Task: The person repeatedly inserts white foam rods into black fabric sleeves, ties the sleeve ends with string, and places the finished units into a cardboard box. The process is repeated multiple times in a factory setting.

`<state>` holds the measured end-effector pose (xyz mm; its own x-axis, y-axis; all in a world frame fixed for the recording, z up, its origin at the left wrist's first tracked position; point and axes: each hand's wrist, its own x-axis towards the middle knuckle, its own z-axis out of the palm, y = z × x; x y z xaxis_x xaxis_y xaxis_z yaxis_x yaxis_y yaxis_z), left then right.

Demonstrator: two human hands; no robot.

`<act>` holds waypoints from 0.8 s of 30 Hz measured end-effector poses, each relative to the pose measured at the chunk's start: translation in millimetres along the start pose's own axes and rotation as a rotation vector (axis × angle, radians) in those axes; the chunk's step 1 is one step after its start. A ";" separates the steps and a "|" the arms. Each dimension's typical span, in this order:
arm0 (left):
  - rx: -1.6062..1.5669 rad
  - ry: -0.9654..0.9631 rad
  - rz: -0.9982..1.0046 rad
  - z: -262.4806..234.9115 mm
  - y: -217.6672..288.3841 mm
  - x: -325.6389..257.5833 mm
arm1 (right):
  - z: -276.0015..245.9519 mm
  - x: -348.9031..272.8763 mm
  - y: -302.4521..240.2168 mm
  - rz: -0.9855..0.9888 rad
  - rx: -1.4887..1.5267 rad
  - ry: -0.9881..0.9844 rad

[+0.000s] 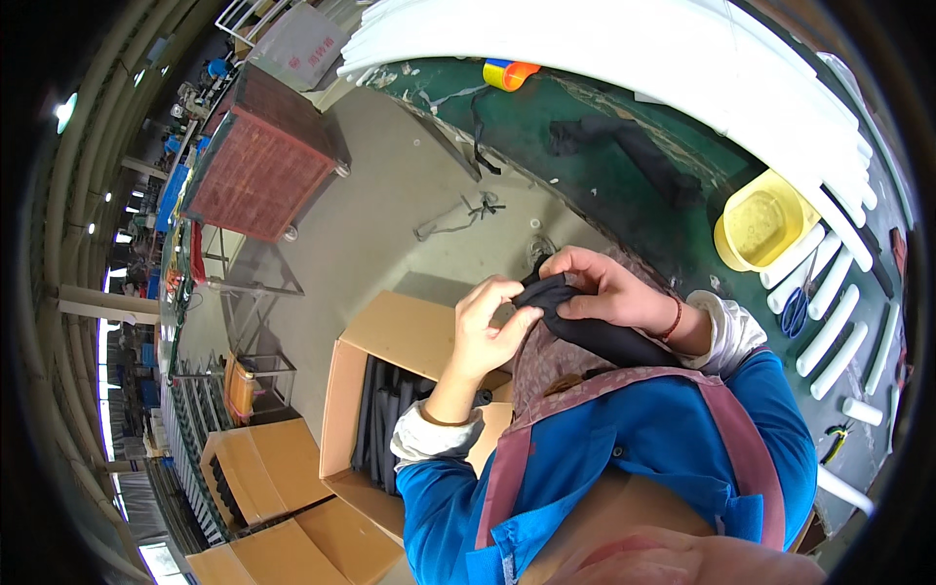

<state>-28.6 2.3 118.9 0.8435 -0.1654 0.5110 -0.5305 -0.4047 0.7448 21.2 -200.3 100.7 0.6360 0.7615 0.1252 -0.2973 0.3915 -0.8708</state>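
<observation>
A long black tube with a fabric-like cover [614, 341] is held in front of my apron, its far end gathered between both hands. My left hand [485, 330] pinches the left edge of that end with thumb and fingers. From the other side my right hand [612, 292] grips the same end, its thumb pressed on top. The rest of the tube runs back under my right wrist, partly hidden by it. Another limp black sleeve [634, 156] lies on the green bench [585, 190] beyond my hands.
White foam tubes [624, 49] are heaped along the bench's far side. A yellow basin [765, 222], blue-handled scissors [798, 307], short white pieces [829, 331] and pliers [835, 444] lie at right. An open carton [349, 405] of black tubes stands at left, with a wheeled brown cabinet [258, 161] beyond.
</observation>
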 end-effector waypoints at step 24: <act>0.395 -0.068 0.605 -25.0 7.0 51.2 | 4.2 33.3 -20.5 -0.022 0.439 0.013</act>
<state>8.8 13.5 161.0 0.4216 -0.5137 0.7472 -0.8471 -0.5172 0.1223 45.5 -180.8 124.7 0.6537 0.7449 0.1331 -0.5564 0.5923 -0.5827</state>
